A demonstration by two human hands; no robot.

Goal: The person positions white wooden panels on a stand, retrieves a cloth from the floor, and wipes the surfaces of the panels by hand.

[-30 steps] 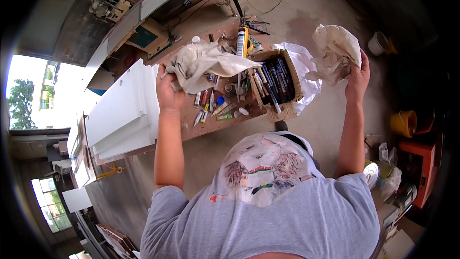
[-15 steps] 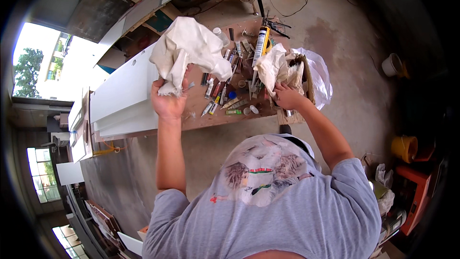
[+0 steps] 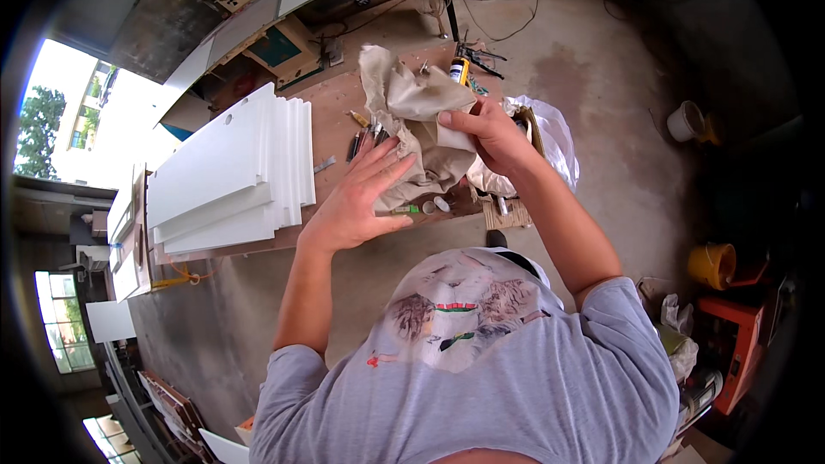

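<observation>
A crumpled beige cloth (image 3: 419,103) spreads over the worktable (image 3: 335,107), in front of my chest. My right hand (image 3: 498,137) pinches its right side between thumb and fingers. Against its lower left part lies my left hand (image 3: 357,198), fingers stretched and spread, gripping nothing. Most of the small tubes on the table are hidden under the cloth; a green tube (image 3: 411,209) and a small white cap (image 3: 442,204) show below it. Beyond the cloth lies a yellow caulking gun (image 3: 459,70), partly covered.
A stack of white panels (image 3: 215,176) fills the table's left side, with a small flat metal piece (image 3: 325,163) beside it. To the right, a white plastic bag (image 3: 560,146) surrounds a box holding pale cloth. Buckets, one white (image 3: 686,121) and one yellow (image 3: 712,265), stand on the floor.
My left hand has let go of the raised cloth and opened. My right hand has left the cloth in the box and moved up and left; it now grips a cloth lower over the tubes.
</observation>
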